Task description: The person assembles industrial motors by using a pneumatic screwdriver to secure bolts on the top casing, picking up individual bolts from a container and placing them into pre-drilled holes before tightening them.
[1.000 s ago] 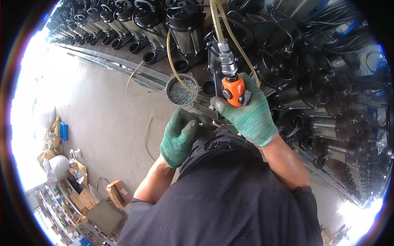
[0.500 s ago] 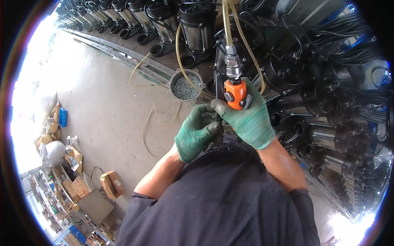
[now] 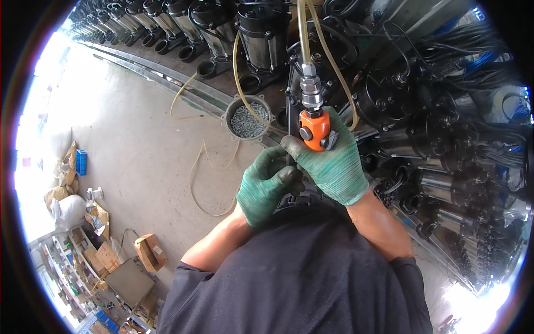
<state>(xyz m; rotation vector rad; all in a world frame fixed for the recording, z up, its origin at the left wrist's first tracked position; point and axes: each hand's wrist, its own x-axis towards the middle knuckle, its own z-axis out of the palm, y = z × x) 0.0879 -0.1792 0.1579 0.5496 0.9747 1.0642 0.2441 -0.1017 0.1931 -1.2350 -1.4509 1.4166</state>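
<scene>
My right hand (image 3: 336,161), in a green knit glove with a dark palm, is closed around an orange air tool (image 3: 315,129). Metal fittings (image 3: 310,92) join the tool's upper end to a clear yellowish hose (image 3: 304,33). Just left of the tool stands a narrow black bar (image 3: 291,119), with my right thumb against it. My left hand (image 3: 261,186), gloved the same way, has its fingers curled in at the bar's lower end, close to my right thumb. What lies between those fingers is dark and mostly hidden. The tool's lower end is out of sight behind my right hand.
A round metal bowl (image 3: 248,119) full of small screws stands ahead on the left. Rows of black and steel pumps (image 3: 261,44) line the far side and the right. A thin hose (image 3: 192,183) loops over the floor. Far left are a cardboard box (image 3: 150,251) and shelving.
Both hands hold nearly the same pose around the tool and bar. The whole view has shifted slightly, with the tool and bowl a little further left.
</scene>
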